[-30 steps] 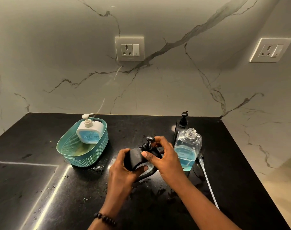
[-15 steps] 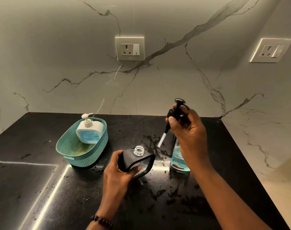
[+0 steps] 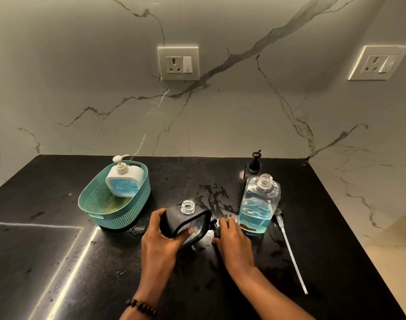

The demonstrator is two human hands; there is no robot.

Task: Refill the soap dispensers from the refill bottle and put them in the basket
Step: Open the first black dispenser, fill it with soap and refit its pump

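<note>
Black, square and uncapped, the unfilled plastic dispenser (image 3: 185,221) sat pinched in the left grip (image 3: 161,239), the white dispenser (image 3: 125,182) beyond it already basketed; right grip (image 3: 232,239) unclear.

**Marble walls, black counter**

A glossy black stone countertop (image 3: 105,262) lies under both hands, wet in patches ahead of them. Beyond them rises a pale veined marble wall (image 3: 81,77) with a switched socket (image 3: 178,63). A second socket (image 3: 377,63) sits on the right-hand wall.

Dispenser (image 3: 123,181) in basket (image 3: 93,204), left of refill bottle (image 3: 258,204), seemingly apart.
</note>
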